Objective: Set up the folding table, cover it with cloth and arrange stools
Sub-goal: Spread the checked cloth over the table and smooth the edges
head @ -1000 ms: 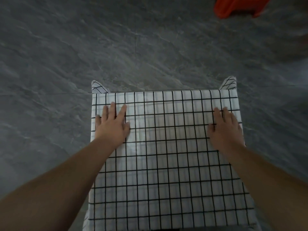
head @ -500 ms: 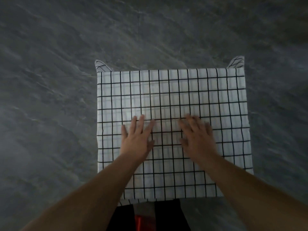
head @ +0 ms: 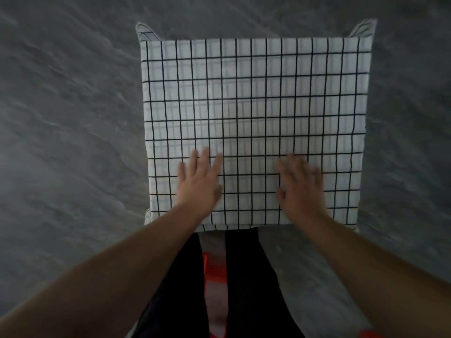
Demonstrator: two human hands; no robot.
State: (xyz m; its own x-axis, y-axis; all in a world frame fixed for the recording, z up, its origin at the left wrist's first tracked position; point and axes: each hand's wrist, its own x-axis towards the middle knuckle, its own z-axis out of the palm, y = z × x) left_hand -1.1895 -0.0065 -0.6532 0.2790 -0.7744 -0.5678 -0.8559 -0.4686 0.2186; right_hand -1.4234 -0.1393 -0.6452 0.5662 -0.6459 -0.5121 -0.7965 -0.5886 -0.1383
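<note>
Both hands, left hand (head: 199, 185) and right hand (head: 301, 186), lie open and flat on my checked cloth (head: 256, 106); surface covered, stools apparently remain.

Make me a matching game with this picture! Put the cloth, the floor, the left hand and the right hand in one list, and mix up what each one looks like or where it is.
Things:
1. cloth
2. floor
3. left hand
4. right hand

Descriptions:
A. dark grey, marbled
B. flat on the cloth, nearer its right edge
C. white with black grid lines
D. flat on the cloth, nearer its left edge

Pairs: 1-C, 2-A, 3-D, 4-B
</note>
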